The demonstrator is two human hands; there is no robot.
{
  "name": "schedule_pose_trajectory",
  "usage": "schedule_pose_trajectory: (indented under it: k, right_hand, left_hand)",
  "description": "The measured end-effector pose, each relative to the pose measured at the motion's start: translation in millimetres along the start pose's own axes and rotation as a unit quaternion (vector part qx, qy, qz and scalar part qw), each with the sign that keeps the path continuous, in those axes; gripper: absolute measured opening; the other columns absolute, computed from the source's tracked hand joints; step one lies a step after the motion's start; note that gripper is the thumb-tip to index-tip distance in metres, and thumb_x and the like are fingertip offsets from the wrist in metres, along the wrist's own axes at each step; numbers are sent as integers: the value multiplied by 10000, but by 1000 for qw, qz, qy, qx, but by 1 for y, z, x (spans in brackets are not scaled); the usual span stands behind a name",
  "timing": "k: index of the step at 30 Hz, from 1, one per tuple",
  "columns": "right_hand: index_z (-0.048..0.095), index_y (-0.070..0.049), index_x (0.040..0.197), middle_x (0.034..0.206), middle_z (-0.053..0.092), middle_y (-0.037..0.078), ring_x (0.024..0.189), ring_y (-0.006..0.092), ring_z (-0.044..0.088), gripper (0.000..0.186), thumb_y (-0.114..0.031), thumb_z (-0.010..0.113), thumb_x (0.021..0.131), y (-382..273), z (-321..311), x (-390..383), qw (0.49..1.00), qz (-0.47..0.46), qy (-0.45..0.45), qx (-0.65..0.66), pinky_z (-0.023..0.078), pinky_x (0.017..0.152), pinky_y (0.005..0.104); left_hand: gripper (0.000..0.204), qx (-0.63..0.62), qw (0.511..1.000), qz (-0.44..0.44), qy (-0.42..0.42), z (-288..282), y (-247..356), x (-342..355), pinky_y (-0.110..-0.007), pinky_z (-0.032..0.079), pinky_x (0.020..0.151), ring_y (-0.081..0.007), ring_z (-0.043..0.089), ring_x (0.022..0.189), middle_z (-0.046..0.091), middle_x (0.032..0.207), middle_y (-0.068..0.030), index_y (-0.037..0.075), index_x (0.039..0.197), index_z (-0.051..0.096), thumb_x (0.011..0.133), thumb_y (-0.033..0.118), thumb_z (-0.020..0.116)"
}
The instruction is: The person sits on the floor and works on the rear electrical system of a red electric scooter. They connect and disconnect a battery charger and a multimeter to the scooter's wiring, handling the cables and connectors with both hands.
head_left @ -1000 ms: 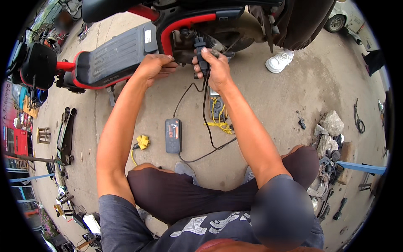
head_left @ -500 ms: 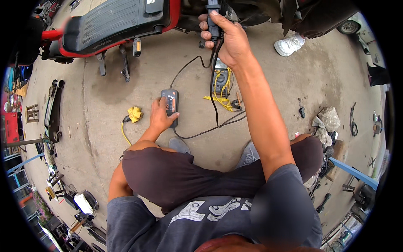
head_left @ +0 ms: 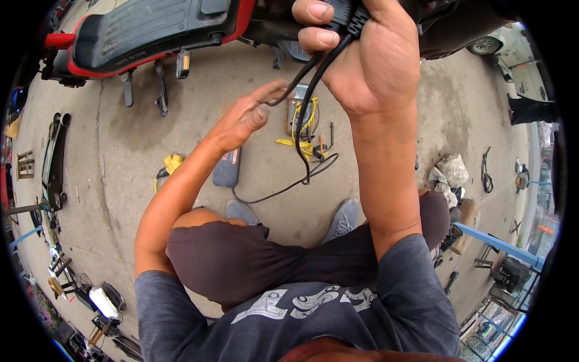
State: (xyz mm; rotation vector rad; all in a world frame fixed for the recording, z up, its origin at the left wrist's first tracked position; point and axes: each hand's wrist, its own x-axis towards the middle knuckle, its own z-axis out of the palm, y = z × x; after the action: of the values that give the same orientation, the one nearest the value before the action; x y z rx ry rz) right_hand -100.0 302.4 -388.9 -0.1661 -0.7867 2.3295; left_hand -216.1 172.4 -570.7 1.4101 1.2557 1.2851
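While the right hand is raised near the top of the view, it is closed around a black plug, thumb and fingers wrapped over it. Two black cables hang from the plug; they loop down to the concrete floor and run to a dark grey box lying flat there. The left hand is held out above that box with fingers loosely spread, the fingertips touching one cable and pinching nothing that can be made out. Behind the cables a yellow meter lies on the floor with its leads. A yellow connector lies just left of the box. A red scooter with a black footboard stands beyond the hands. Grey shoes rest below the box. Rocks lie on the right.
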Motion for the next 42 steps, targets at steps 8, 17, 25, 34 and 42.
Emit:
schedule_pose_trajectory:
  k: [8,17,25,34,42]
  right_hand:
    - [570,-20,916,747,558,43,568,123,533,265,-277,589,976,13,66,7,974,-217,-5,-55,408,415,251]
    - [608,7,959,795,660,67,683,128,637,147,-131,651,931,-9,63,24,914,-257,-125,-287,527,639,264]
    - [682,-95,1036,1022,708,67,1030,210,665,141,-179,674,922,-31,-68,-2,984,21,-90,-154,562,938,382]
    - [538,94,1273,1158,655,252,1017,306,680,867,-619,716,814,21,-233,-5,668,433,-108,-595,546,899,398]
    - [282,132,1460,1232,591,283,1175,375,581,1143,-623,755,744,118,-292,-44,453,339,49,-823,477,987,415]
  left_hand:
    - [995,-334,910,-51,-238,30,9,-27,-430,350,1115,-361,538,1293,565,1356,-240,-44,1395,476,656,482,885]
    - [414,-341,919,-201,1,-8,50,-71,-300,376,471,-98,291,374,320,461,35,53,763,505,1040,357,465]
    - [443,-331,942,19,54,-57,114,-102,-203,203,347,-32,209,365,281,498,65,91,822,433,1043,474,422]
    - [412,-299,926,-63,223,-52,165,-110,-214,149,335,-25,180,369,265,490,57,58,826,413,1084,377,373]
    - [355,-275,890,-101,349,-46,168,-111,-201,168,309,-34,180,340,264,497,58,118,854,381,1092,379,340]
